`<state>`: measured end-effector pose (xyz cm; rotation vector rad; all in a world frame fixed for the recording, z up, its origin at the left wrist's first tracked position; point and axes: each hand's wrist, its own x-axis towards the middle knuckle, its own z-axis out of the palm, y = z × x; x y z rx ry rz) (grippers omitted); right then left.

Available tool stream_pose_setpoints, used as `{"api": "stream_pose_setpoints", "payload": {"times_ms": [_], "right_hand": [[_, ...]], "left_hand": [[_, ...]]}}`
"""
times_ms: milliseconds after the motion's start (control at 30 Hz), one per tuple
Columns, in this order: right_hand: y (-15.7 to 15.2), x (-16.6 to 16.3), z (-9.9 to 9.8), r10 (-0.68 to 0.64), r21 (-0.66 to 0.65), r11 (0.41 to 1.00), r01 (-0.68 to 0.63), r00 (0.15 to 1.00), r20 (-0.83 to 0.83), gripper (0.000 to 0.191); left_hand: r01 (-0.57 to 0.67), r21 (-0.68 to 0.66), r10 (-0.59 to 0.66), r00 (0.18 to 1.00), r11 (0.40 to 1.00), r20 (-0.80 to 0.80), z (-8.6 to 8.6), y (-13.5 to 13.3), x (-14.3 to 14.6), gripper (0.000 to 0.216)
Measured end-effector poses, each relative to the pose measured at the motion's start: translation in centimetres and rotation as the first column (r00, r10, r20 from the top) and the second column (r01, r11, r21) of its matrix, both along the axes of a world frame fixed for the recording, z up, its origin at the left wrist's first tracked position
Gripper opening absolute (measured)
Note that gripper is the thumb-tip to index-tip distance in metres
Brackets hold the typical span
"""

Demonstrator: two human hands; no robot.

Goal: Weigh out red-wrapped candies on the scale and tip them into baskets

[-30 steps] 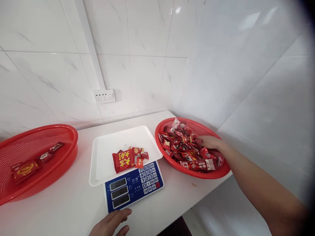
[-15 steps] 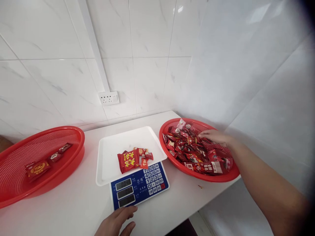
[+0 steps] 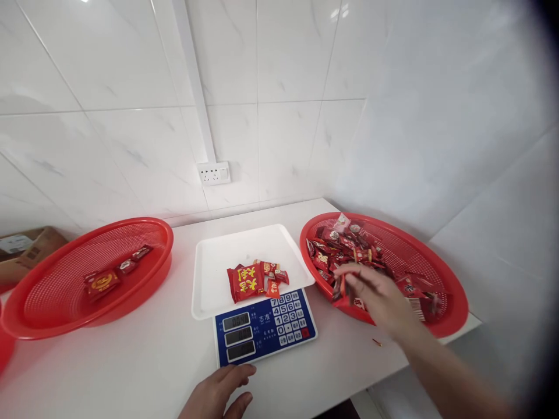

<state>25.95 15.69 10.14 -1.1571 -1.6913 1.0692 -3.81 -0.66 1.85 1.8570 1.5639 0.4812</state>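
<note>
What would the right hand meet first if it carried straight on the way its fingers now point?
Probably the white scale tray: the right hand, holding red wrapped sweets above the right basket's rim, points leftwards towards it. Depth is unclear, so it might pass above the tray.

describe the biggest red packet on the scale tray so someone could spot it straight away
Start at the blue-faced scale in the middle of the white counter; its white tray holds a small cluster of sweets. The big red packet is the leftmost of them, far larger than the rest, with bold yellow characters.
</note>
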Motion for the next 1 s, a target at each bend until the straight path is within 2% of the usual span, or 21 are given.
{"api": "stream_pose_setpoints", "payload": {"times_ms": [67, 167, 233, 300, 533, 767, 867, 933, 1000], "right_hand": [[-1.9, -1.5, -1.9, 0.037, 0.169, 0.985, -0.028, 0.998, -0.050, 0.028], [-2.8, -2.3, -4.0, -0.003, 0.401, 0.916, -0.006, 1.000, 0.022, 0.018], [-2.6, -2.0, -4.7, -0.042, 0.486, 0.874, 0.000, 0.996, 0.077, 0.016], [-2.2, -1.4, -4.9, -0.069, 0.503, 0.864, 0.018, 0.994, 0.083, 0.017], [-1.3, 0.9, -5.2, -0.181, 0.415, 0.899, 0.138, 0.981, 0.066, 0.019], [-1.3, 0.5, -4.1, -0.245, 0.223, 0.946, 0.234, 0.969, 0.022, 0.033], [-2.2, -0.5, -4.0, -0.163, 0.118, 0.980, 0.158, 0.986, 0.035, 0.035], [-3.3, -1.7, -4.4, -0.038, 0.037, 0.999, 0.036, 0.998, 0.047, 0.036], [-4.9, -3.4, -4.9, 0.140, -0.021, 0.990, -0.138, 0.986, 0.092, 0.035]], "left_hand": [[-0.007, 0.001, 0.007, 1.000, 1.000, -0.017, 0.4, 0.1, 0.2, 0.031], [-0.003, 0.008, 0.003, 1.000, 1.000, -0.021, 0.8, 0.1, 0.4, 0.031], [0.001, 0.016, -0.001, 1.000, 1.000, -0.022, 0.9, 0.1, 0.4, 0.031], [-0.001, 0.025, 0.001, 1.000, 1.000, -0.022, 0.8, 0.0, 0.3, 0.030], [-0.036, 0.019, 0.036, 0.999, 0.999, -0.008, 0.5, -0.4, 0.5, 0.030], [-0.049, -0.044, 0.048, 0.999, 0.998, -0.014, 3.0, -0.6, 1.5, 0.031], [-0.061, -0.067, 0.064, 0.997, 0.996, 0.041, 3.8, -1.0, 1.8, 0.030], [-0.073, -0.089, 0.083, 0.991, 0.993, 0.105, 4.1, -1.3, 2.1, 0.029], [-0.089, -0.112, 0.107, 0.979, 0.990, 0.173, 4.4, -1.4, 2.6, 0.030]]}}
